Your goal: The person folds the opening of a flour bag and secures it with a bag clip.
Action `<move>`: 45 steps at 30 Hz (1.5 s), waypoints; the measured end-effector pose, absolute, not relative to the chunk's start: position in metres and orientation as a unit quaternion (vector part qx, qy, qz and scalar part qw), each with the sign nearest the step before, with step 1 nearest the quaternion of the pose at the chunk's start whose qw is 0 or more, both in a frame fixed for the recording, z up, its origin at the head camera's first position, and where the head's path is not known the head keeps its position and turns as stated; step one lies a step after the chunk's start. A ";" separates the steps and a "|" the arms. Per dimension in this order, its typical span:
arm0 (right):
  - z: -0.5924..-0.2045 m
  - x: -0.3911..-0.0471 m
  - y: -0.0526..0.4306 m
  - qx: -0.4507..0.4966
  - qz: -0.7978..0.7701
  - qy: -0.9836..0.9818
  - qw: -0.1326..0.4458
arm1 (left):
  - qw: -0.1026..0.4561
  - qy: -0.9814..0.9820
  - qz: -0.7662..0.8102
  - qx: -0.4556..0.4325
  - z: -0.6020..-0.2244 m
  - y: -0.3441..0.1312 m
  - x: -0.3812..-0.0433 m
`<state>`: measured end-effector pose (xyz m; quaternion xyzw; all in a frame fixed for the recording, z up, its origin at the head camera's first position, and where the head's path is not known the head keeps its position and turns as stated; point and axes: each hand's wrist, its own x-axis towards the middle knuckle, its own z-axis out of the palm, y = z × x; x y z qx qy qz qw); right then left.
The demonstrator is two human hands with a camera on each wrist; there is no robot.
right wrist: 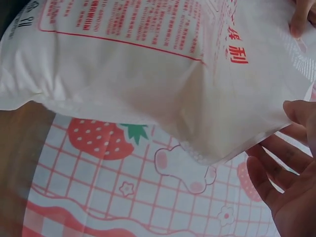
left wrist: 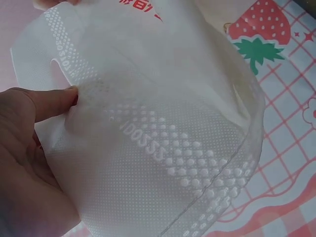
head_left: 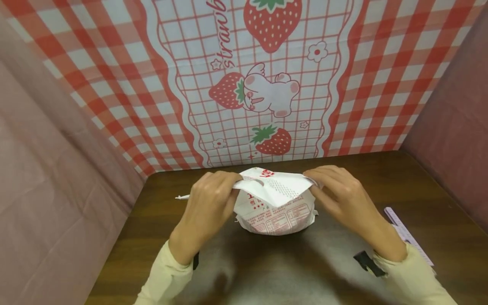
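White bag [head_left: 276,207] pinched between both hands' grips.

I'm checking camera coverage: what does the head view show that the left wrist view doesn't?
Only the head view shows both hands, left hand and right hand, the dark wooden table and a pale strip at its right edge. Only the left wrist view shows the bag's embossed dotted seam up close. Both show the white bag and the strawberry cloth.
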<state>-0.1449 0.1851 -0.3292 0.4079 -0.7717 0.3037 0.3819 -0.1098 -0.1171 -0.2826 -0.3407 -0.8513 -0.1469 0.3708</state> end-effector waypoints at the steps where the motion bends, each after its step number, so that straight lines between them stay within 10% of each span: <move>1: -0.328 -0.145 0.183 0.411 0.305 -0.770 0.380 | 0.371 -0.853 -0.143 -0.339 -0.281 -0.117 -0.111; 28: -0.314 -0.151 0.169 0.405 0.367 -0.753 0.366 | 0.355 -0.865 -0.236 -0.266 -0.282 -0.184 -0.099; 45: -0.313 -0.152 0.168 0.357 0.391 -0.762 0.372 | 0.065 -0.802 -0.523 -0.280 -0.311 -0.222 -0.150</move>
